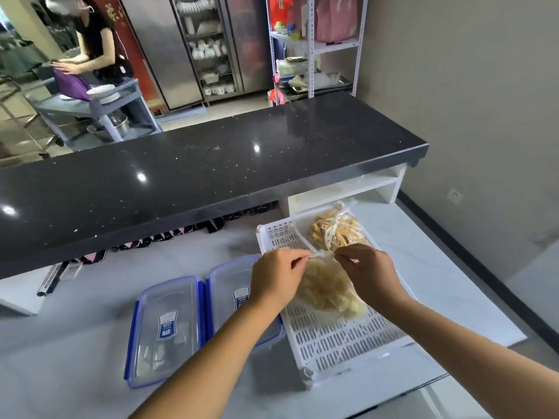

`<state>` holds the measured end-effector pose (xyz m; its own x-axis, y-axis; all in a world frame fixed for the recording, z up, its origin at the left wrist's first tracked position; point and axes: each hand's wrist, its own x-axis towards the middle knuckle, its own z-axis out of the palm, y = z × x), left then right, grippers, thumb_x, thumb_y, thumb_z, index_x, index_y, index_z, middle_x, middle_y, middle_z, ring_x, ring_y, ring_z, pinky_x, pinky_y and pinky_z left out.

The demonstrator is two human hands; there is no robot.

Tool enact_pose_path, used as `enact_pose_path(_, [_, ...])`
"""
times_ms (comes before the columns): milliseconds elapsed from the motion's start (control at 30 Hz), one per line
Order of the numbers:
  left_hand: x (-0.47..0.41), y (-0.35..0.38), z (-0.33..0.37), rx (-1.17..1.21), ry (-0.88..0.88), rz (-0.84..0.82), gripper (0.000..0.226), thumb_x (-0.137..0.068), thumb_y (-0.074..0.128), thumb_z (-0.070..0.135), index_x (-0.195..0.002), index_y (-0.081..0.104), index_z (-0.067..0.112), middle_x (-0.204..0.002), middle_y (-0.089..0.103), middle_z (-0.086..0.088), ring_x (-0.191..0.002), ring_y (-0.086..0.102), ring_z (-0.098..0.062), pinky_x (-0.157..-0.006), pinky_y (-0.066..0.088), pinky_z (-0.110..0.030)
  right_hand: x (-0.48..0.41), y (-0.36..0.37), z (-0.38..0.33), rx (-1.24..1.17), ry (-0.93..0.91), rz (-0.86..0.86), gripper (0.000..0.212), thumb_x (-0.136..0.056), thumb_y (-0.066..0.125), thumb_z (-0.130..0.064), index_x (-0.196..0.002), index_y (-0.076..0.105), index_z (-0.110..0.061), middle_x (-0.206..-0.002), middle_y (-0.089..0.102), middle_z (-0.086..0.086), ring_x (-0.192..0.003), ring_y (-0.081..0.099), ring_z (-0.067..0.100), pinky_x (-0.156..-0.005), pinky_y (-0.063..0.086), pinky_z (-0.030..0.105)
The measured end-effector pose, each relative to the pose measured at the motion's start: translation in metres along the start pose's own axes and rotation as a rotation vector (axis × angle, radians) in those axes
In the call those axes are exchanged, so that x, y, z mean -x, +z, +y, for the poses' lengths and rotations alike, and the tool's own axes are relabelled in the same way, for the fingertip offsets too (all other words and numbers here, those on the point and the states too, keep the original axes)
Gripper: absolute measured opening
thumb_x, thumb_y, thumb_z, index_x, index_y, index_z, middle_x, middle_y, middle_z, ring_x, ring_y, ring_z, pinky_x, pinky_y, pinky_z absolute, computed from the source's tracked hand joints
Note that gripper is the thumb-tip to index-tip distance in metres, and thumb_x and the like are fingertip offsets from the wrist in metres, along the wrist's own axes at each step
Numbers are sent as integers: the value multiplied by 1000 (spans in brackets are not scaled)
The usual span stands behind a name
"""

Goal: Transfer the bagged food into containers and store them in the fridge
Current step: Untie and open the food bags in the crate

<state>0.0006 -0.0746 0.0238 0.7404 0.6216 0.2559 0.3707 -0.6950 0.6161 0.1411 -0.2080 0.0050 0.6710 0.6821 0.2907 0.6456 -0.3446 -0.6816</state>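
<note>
Both forearms come in from bottom edge, reaching fwd over the pale counter (75, 343). Left hand (276, 278) and right hand (367, 275) meet at the knot (322, 254) of a clear food bag (329, 293). Left fingers (301, 257) pinched on the tie strand on knot's left side; right fingers (344, 255) pinched on the knot from the right. Other fingers of both hands curled in.

Bag holds pale yellow chunks, sits on a white slotted tray (341, 340) on the counter, roughly mid-tray. 2nd bag (335, 229), also tied shut, darker orange/yellow pieces, at tray's far end, just behind the hands. Can't tell if the 2 bags touch.

2 clear containers w/ blue clip lids, side by side, left of the tray: left container (165, 329) and right container (234, 294), lids on, blue label on each. Right one touches or nearly touches tray's left edge, partly under left forearm. Contents unclear through the lids.

Raised black speckled ledge (211, 158) runs across behind the work area. Bkgd: second person (96, 40) at a grey cart (99, 110) with stacked plates, steel cabinets (208, 46), white rack (314, 46).
</note>
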Motion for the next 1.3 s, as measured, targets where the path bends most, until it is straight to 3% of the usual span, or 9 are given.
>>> enact_pose_path(133, [36, 17, 11, 112, -50, 95, 19, -86, 67, 29, -100, 79, 25, -94, 78, 7, -82, 72, -12, -73, 59, -34, 32, -25, 16, -61, -22, 6, 10, -86, 75, -14, -94, 80, -15, -95, 76, -5, -80, 67, 6, -78, 54, 23])
enact_pose_path(300, [71, 40, 17, 176, -123, -96, 19, -87, 70, 27, -104, 77, 25, -98, 75, 9, -84, 69, -8, -77, 58, -35, 70, -33, 45, -18, 2, -207, 12, -86, 75, -15, -96, 79, -22, -105, 69, -18, -95, 68, 8, -88, 54, 29])
enact_pose_path(467, [78, 25, 18, 251, -161, -51, 30, -88, 73, 21, -116, 71, 29, -106, 71, 16, -96, 66, -1, -88, 56, -29, 70, -49, 40, -108, 17, -290, 28, -90, 70, -30, -117, 69, -33, -116, 65, -22, -103, 59, -3, -88, 39, 3])
enact_pose_path(600, [58, 12, 25, 158, -79, -129, 27, -91, 68, 16, -117, 72, 25, -118, 69, 11, -109, 61, -4, -99, 48, -23, 53, -48, 36, -33, -82, -383, 33, -89, 68, -39, -121, 68, -32, -123, 65, -14, -106, 63, 7, -92, 50, 25])
enact_pose_path(700, [37, 19, 27, -9, -25, -413, 34, -92, 67, 18, -124, 68, 29, -130, 63, 10, -122, 53, -8, -110, 39, -29, 46, -39, 34, 81, -164, -440, 21, -88, 71, -37, -106, 75, -29, -112, 70, -11, -99, 65, 13, -87, 54, 31])
enact_pose_path(800, [25, 31, 30, -96, 15, -510, 27, -91, 68, 20, -116, 72, 28, -120, 69, 8, -112, 58, -11, -103, 46, -37, 42, -33, 37, 131, -193, -456, 14, -89, 69, -35, -99, 76, -29, -101, 72, -12, -94, 65, 16, -82, 53, 33])
enact_pose_path(1000, [20, 34, 43, 38, -68, -288, 15, -86, 75, 21, -99, 79, 27, -95, 73, 13, -90, 67, -6, -87, 54, -33, 18, -46, 49, -43, -200, -382, 10, -86, 75, -32, -91, 79, -25, -87, 75, -11, -76, 65, 9, -70, 50, 25])
enact_pose_path(1133, [32, 23, 58, 194, -126, -112, 16, -82, 78, 10, -90, 81, 23, -81, 71, 23, -81, 67, 6, -80, 53, -17, -2, -64, 46, -227, -268, -548, 10, -86, 75, -27, -90, 80, -19, -83, 76, -8, -72, 67, 13, -70, 52, 32])
enact_pose_path(1300, [56, 5, 69, 444, -276, 182, 23, -80, 77, -1, -85, 80, 22, -81, 78, 7, -78, 72, -6, -75, 54, -15, -21, -90, 46, -476, -223, -526, 18, -79, 73, -25, -89, 80, -13, -85, 78, -9, -78, 72, 6, -75, 57, 25])
